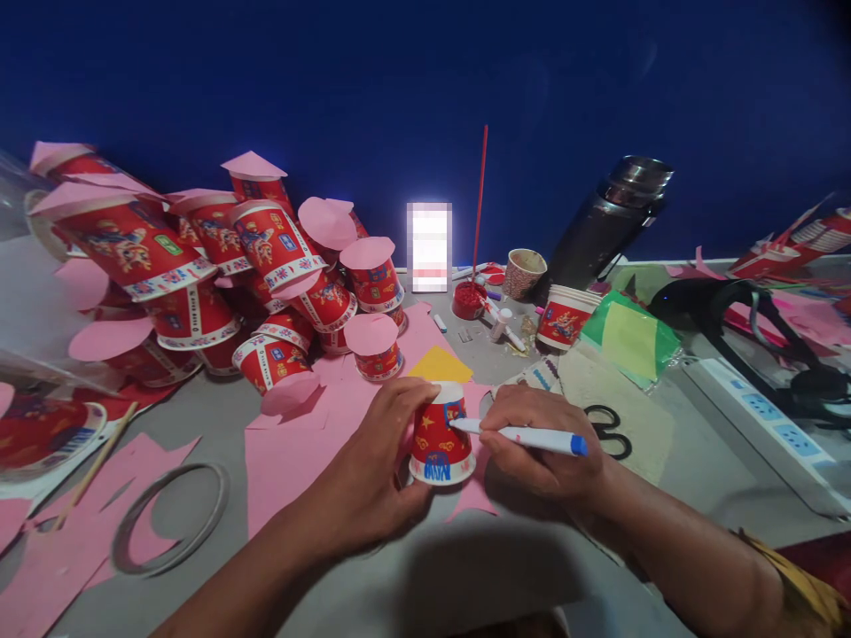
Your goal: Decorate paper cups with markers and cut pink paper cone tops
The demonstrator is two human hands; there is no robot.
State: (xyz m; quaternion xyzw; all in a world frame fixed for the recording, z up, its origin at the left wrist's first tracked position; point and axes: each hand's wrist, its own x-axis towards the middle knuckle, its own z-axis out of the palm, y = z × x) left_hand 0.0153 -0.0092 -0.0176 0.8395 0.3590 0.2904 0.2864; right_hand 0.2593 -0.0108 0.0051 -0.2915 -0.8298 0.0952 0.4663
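An upside-down red paper cup (435, 439) stands before me, its wide white rim downward. Blue marker drawing shows on its side and near the rim. My left hand (392, 452) is closed around the cup's left side, fingers at the top and thumb near the bottom. In my right hand (542, 439) is a white marker (532, 437) with a blue end, its tip touching or very near the blue drawing on the cup. Pink paper (292, 465) lies beneath and behind the cup, with a yellow paper piece (442, 363) just beyond it.
Several red cups with pink paper tops (266, 244) are piled at the left. A tape ring (169, 518) lies front left. Behind are a bright phone screen (429, 248) and a dark thermos (598, 221). Scissors (608, 431) and a power strip (771, 425) lie right.
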